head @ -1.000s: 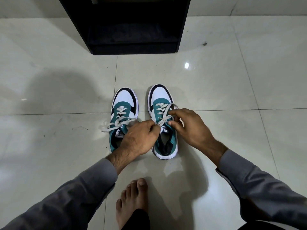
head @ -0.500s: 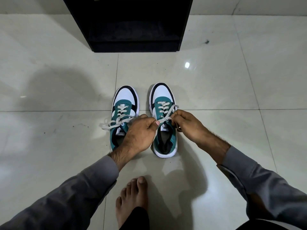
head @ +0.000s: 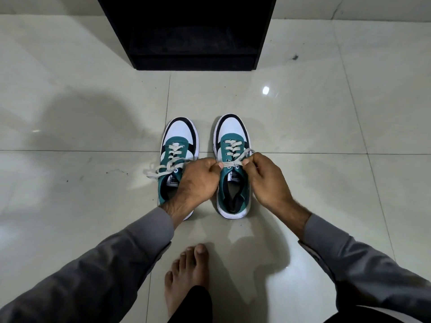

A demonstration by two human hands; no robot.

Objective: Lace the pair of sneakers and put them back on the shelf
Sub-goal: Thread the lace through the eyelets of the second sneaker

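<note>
My left hand point(head: 198, 180) and right hand point(head: 265, 180) pinch the lace ends point(head: 233, 162) of the right sneaker point(head: 234, 169); I judge knotting is next, shelf point(head: 191, 33) at 12 o'clock.

No text, brand or number can be read. Each sneaker's tongue carries a small white label with a dark blocky mark: one on the left sneaker point(head: 173, 180), partly hidden behind the left hand point(head: 196, 180), one on the right sneaker point(head: 234, 177). Both marks are too small and blurred to make out.
</note>
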